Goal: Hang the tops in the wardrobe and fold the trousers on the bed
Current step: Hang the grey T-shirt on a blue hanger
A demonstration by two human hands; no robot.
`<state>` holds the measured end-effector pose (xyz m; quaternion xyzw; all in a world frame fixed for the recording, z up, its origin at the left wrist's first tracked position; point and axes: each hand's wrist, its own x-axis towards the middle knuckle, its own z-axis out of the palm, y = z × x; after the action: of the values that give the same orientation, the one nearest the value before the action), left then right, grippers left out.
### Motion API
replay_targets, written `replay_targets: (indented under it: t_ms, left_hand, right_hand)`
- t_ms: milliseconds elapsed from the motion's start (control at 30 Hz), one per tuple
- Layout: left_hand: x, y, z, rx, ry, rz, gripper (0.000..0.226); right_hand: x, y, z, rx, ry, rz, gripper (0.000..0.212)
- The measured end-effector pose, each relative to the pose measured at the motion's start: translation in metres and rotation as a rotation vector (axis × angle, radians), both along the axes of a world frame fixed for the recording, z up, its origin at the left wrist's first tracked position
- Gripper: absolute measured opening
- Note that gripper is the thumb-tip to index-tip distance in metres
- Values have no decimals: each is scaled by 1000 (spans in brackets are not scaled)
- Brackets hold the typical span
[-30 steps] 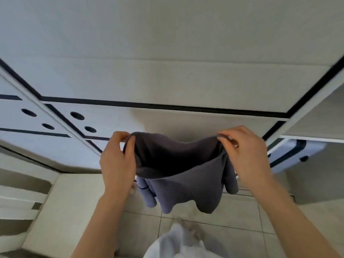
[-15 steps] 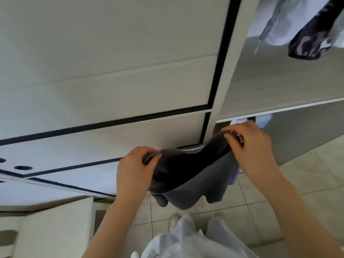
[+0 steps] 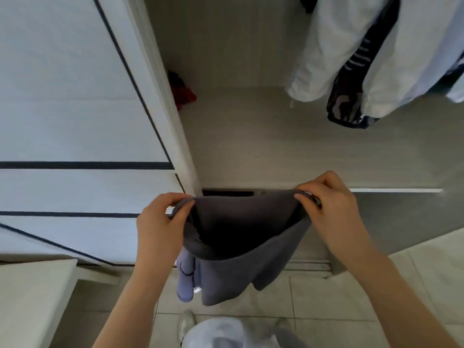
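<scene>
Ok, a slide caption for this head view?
Left hand and right hand pinch a grey top stretched between them before the open wardrobe, where white and dark garments hang.

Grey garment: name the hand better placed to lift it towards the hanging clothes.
Probably right. The right hand pinches the grey garment nearer the white hanging clothes; the left hand holds it beside the closed door.

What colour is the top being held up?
The top is dark grey, seen best in the head view.
</scene>
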<state>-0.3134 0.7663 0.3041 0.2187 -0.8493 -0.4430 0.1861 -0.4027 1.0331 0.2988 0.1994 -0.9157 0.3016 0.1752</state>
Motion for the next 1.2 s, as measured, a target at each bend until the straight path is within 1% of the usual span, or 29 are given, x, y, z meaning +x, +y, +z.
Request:
replay_targets:
  t_ms: [100, 267, 433, 600, 767, 967, 1100, 1200]
  left_hand:
    - [-12, 32, 16, 12, 58, 30, 15]
    - [-39, 66, 44, 133, 162, 54, 23]
    - [-61, 79, 78, 40, 245, 27, 24]
    - [-77, 85, 119, 1, 336, 7, 21]
    - [-91, 88, 169, -124, 410, -41, 16]
    - [-110, 90, 236, -395, 499, -29, 10]
    - [-123, 83, 281, -503, 560, -25, 8]
    - [-132, 76, 316, -603, 613, -28, 8]
  right_hand:
    - [-14, 27, 15, -50, 34, 22, 8]
    - [-38, 58, 48, -148, 20, 48, 13]
    - [-57, 78, 86, -161, 177, 67, 18]
    - [-73, 92, 123, -155, 340, 64, 15]
    - [-88, 102, 162, -125, 430, 86, 16]
    - [-96, 106, 207, -55, 551, 134, 16]
    - [-97, 101, 238, -35, 619, 161, 14]
    - [-96, 92, 264, 18, 649, 181, 15]
